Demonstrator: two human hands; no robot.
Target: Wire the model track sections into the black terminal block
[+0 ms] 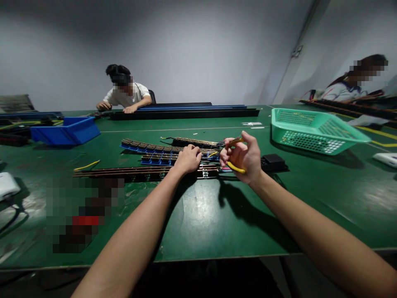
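Note:
Several long narrow strips with copper-coloured rods lie side by side before me, some on blue bases, such as the blue-based strip point(158, 159). The nearest is a dark strip point(139, 171) that runs from left to centre. My left hand point(187, 160) rests over the strips with its fingers bent down and closed; the fingertips are partly hidden. At the strips' right end, my right hand point(245, 159) is raised, palm partly towards me, with curled fingers around yellow-handled pliers point(236, 168). The handles stand apart; the jaws cannot be made out. Thin coloured wires show below that hand.
A black box point(273, 162) sits just right of my right hand. Farther right is a green perforated basket point(322, 142); a blue bin point(66, 131) stands at left. Long black channels point(186, 114) lie across the table's far side. Two people sit beyond.

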